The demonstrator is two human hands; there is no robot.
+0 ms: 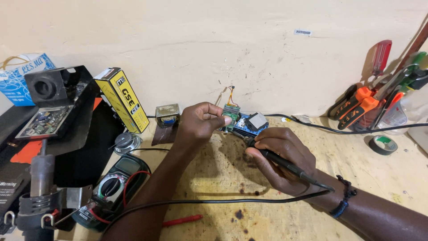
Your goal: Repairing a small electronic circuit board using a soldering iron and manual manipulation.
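My left hand (198, 122), at the centre of the bench: fingers pinched on a small green circuit board (231, 114), held upright. My right hand (278, 156), at 4 o'clock from it: closed around a black soldering iron (285, 164), tip toward the board. Blue module (250, 124), touching the board's right side. At 9 o'clock: yellow carton (122, 99), closed, contents unseen. At 8 o'clock: multimeter (113, 187) with red lead. At 2 o'clock: clear jar (401, 114), screwdrivers (379, 91) beside it; whether inside, cannot tell.
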